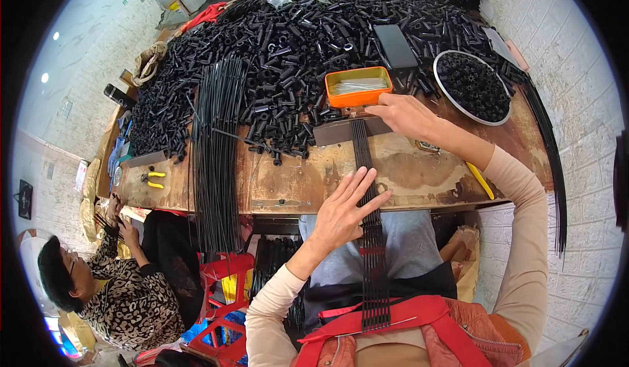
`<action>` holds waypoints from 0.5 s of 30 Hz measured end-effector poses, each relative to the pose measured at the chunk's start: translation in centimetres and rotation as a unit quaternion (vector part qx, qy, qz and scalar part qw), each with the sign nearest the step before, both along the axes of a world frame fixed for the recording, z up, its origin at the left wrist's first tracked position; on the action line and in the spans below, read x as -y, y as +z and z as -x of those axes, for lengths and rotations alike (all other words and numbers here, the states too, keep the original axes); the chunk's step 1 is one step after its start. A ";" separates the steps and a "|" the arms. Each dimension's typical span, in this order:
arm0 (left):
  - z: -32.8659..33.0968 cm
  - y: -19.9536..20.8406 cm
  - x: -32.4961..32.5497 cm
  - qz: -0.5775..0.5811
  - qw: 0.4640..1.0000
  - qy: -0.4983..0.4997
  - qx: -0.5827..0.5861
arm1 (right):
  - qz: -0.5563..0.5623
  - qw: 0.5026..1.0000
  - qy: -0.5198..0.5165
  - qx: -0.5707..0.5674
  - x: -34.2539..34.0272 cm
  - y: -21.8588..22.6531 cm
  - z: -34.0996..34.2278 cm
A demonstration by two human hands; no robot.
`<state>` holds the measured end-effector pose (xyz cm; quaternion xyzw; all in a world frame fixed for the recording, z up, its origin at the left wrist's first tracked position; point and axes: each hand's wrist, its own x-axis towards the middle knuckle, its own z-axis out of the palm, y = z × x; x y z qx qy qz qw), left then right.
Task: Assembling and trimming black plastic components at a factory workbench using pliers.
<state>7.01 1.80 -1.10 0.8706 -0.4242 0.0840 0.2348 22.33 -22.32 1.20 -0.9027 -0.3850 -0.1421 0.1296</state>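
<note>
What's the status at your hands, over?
Left hand spread over black rods. Right hand beside orange tin, grip unclear. Black tubes crowd the tin.

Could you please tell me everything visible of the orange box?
The orange box is open-topped and rectangular with rounded corners; its inside looks yellow, its material unclear. It sits upright, holding pale, needle-like pieces laid lengthwise. Black tubes lie behind it; the right hand is at its near right corner, contact unclear.

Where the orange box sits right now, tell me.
In the head view, the orange box sits right of centre on the wooden table, just beyond the right hand, with a dark phone-like slab behind its right end.
</note>
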 end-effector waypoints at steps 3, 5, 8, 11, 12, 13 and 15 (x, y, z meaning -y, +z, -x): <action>-0.1 0.0 0.2 -0.008 1.000 -0.003 0.003 | 0.000 1.000 0.011 -0.005 0.6 -0.1 0.1; -0.1 -0.1 0.2 -0.010 1.000 0.000 0.006 | -0.006 1.000 0.021 -0.007 0.7 0.0 0.1; -0.1 -0.2 0.2 -0.009 1.000 0.000 0.009 | -0.001 1.000 0.010 -0.011 0.7 0.2 0.5; 0.0 -0.3 0.1 -0.008 1.000 0.001 0.010 | 0.011 1.000 0.009 -0.012 0.4 0.2 0.4; 0.0 -0.3 0.1 -0.010 1.000 0.002 0.013 | 0.012 1.000 0.011 -0.008 0.3 0.0 0.3; 0.0 -0.3 0.1 -0.009 1.000 0.003 0.013 | 0.012 1.000 0.014 -0.004 0.1 0.0 0.2; 0.0 -0.3 0.1 -0.016 1.000 0.003 0.011 | 0.016 1.000 0.016 -0.005 -0.1 -0.1 0.1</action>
